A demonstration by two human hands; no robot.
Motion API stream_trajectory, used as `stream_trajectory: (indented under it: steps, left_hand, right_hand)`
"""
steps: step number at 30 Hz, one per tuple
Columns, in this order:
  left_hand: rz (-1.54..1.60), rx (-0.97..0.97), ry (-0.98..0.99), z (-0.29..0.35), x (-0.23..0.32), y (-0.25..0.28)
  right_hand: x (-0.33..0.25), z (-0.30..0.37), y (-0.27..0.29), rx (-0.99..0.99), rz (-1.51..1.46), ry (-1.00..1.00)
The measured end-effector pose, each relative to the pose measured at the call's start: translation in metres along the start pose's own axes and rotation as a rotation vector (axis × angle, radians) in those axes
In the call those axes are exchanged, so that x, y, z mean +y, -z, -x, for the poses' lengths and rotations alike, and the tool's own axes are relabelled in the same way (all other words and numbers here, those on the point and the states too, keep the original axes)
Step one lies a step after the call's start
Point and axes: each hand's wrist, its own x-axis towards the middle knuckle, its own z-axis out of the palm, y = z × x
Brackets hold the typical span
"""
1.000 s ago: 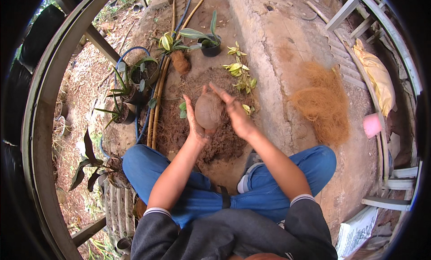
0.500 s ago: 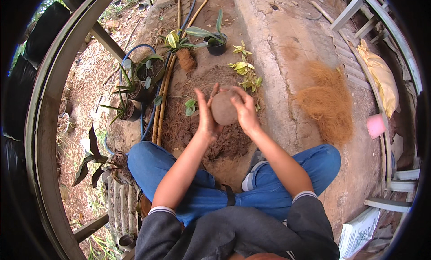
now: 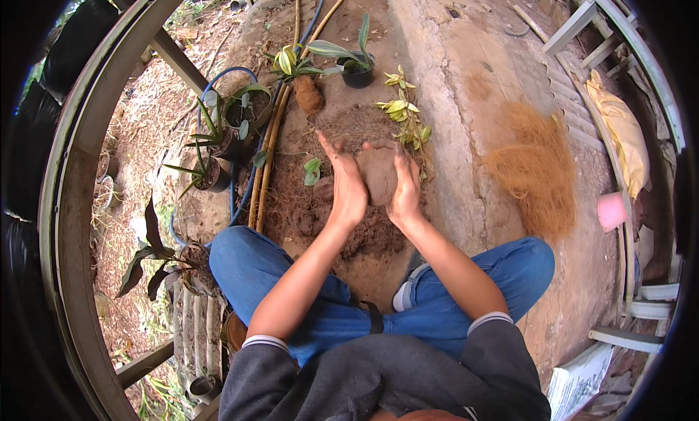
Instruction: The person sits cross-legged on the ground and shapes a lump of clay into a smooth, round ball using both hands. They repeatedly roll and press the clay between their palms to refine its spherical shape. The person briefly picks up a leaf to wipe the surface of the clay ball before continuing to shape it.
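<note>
A rounded ball of brown soil point(image 3: 378, 175) is pressed between my two palms, above a heap of loose dark soil point(image 3: 371, 233). My left hand point(image 3: 348, 187) lies along the ball's left side, its fingers straight and pointing away from me. Against the right side rests my right hand point(image 3: 405, 188), also with long fingers, smeared with soil at the tips. A small green-leaved cutting point(image 3: 312, 171) sits on the ground just left of my left hand. Beyond my right hand lies a stem with yellow-green leaves point(image 3: 400, 109).
A brown fibre-wrapped root ball point(image 3: 309, 95) and a potted plant point(image 3: 357, 75) stand farther off. Several potted plants point(image 3: 218, 148) line the left, beside hoses point(image 3: 266, 159). Orange-brown fibre point(image 3: 535, 173) is piled right, near a pink pot point(image 3: 611, 211) and a yellow sack point(image 3: 619, 133).
My right hand has turned from gripping over the ball's upper right to lying flat along its side. Both hands and the ball have shifted slightly right.
</note>
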Motion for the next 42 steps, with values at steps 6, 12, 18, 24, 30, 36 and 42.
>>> stream_trajectory:
  steps: [6,12,18,24,30,36,42]
  left_hand:
    - [0.05,-0.102,-0.059,-0.006,-0.02,0.003]
    - [-0.109,-0.036,-0.217,-0.012,-0.015,-0.004]
    - [0.161,-0.15,0.106,-0.01,0.011,0.014]
    - [0.249,-0.216,0.034,-0.005,0.015,0.006]
    - [0.232,-0.271,0.041,-0.004,0.014,0.014]
    - [-0.142,-0.111,-0.362,-0.014,-0.002,0.007]
    - [0.486,-0.085,0.064,-0.015,0.014,0.018]
  right_hand:
    - [-0.006,-0.001,0.005,0.09,0.137,-0.096]
    - [-0.003,0.01,-0.009,0.279,0.294,-0.029]
    - [-0.016,0.011,-0.011,0.178,0.241,-0.351]
    - [-0.013,0.001,-0.003,0.008,0.19,0.115]
    - [-0.01,0.003,-0.01,0.124,0.188,-0.049]
    - [-0.002,0.016,-0.019,0.247,0.301,-0.045]
    - [-0.018,0.005,-0.004,-0.004,-0.103,-0.497]
